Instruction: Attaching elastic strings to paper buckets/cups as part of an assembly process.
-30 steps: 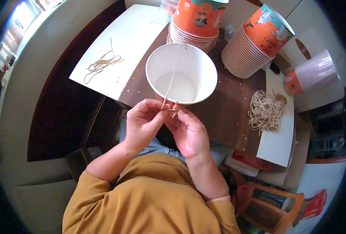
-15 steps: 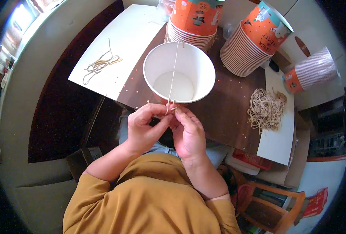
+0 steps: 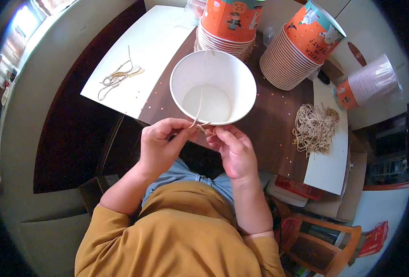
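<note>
A paper bucket [image 3: 241,92], white inside, stands with its mouth up at the near edge of the table. A thin beige cord [image 3: 201,94] runs from its far rim across the opening to the near rim. My left hand [image 3: 163,141] pinches the cord just in front of the near rim. Close beside it, my right hand [image 3: 234,147] pinches the cord's other end, fingertips closed. Between the two hands the cord crosses in what looks like a loop or loose knot. The bucket's outer wall is mostly hidden.
Nested stacks of orange patterned buckets stand behind [image 3: 230,27] and at the back right [image 3: 301,51]. Another stack in clear wrap [image 3: 370,85] lies farther right. A heap of beige cords [image 3: 316,128] lies on the table's right; several loose cords [image 3: 120,79] lie on its white left part.
My hands have moved apart, the left leftward and the right rightward, drawing the cord between them. The cord across the bucket now hangs slacker. The bucket has shifted very slightly.
</note>
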`<action>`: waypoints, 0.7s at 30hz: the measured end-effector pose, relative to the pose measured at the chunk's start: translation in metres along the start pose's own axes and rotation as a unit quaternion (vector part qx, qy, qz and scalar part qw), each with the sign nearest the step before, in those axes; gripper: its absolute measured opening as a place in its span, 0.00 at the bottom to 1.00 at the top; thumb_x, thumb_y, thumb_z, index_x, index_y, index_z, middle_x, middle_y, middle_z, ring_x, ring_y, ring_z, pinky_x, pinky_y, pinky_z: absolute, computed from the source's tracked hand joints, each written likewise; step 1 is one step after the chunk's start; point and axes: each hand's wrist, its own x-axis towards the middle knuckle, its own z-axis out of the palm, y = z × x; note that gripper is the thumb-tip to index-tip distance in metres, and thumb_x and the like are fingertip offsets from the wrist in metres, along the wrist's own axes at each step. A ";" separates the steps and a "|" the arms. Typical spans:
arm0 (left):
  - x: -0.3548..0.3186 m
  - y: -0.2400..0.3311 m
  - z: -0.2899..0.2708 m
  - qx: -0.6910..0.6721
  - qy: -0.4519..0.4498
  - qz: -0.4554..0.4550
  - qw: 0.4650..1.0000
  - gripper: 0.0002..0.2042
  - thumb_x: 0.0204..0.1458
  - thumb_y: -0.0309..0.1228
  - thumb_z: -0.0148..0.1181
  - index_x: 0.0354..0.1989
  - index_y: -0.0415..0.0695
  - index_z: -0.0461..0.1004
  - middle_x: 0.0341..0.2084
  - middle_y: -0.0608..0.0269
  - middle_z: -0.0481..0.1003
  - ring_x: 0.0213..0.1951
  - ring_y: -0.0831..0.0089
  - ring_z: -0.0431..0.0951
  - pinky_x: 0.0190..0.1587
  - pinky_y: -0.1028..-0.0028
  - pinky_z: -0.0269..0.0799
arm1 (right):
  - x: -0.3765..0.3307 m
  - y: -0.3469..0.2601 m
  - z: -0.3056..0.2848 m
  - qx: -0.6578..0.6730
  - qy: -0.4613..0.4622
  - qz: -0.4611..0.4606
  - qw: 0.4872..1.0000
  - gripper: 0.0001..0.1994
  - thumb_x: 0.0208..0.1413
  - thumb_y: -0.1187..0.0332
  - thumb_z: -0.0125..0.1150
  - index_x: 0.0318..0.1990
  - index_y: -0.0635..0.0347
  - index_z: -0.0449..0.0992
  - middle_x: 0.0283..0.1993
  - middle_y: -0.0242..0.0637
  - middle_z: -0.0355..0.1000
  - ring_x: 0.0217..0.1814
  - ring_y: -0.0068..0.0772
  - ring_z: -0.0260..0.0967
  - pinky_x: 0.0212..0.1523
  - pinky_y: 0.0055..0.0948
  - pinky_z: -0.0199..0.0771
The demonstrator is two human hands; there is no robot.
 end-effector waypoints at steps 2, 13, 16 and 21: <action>0.000 -0.001 -0.001 -0.015 -0.006 -0.012 1.000 0.03 0.50 0.19 0.60 0.33 0.34 0.77 0.26 0.60 0.79 0.31 0.78 0.79 0.36 0.79 0.75 | 0.000 -0.003 -0.002 -0.125 0.002 -0.056 0.991 0.07 0.56 0.67 0.59 0.36 0.61 0.76 0.36 0.35 0.76 0.34 0.25 0.72 0.38 0.25 0.70; 0.002 -0.011 0.000 -0.088 -0.031 -0.058 0.994 0.04 0.50 0.19 0.61 0.34 0.34 0.77 0.28 0.61 0.79 0.31 0.78 0.78 0.36 0.79 0.75 | -0.003 -0.015 0.016 -0.635 0.017 -0.515 0.575 0.11 0.41 0.72 0.66 0.36 0.52 0.74 0.33 0.29 0.66 0.33 0.35 0.63 0.36 0.36 0.59; 0.002 -0.012 -0.001 -0.091 -0.045 -0.071 0.992 0.04 0.50 0.19 0.61 0.34 0.34 0.77 0.28 0.61 0.79 0.31 0.78 0.78 0.36 0.79 0.75 | -0.001 -0.013 0.012 -0.651 0.000 -0.514 0.559 0.11 0.41 0.71 0.65 0.35 0.51 0.74 0.32 0.28 0.64 0.32 0.34 0.62 0.36 0.36 0.58; 0.006 -0.006 -0.001 -0.098 -0.053 -0.077 0.991 0.05 0.49 0.20 0.62 0.34 0.33 0.76 0.28 0.59 0.79 0.32 0.77 0.78 0.38 0.77 0.76 | -0.005 -0.010 0.010 -0.673 -0.013 -0.529 0.517 0.08 0.42 0.71 0.64 0.33 0.51 0.76 0.35 0.27 0.65 0.33 0.32 0.61 0.37 0.36 0.59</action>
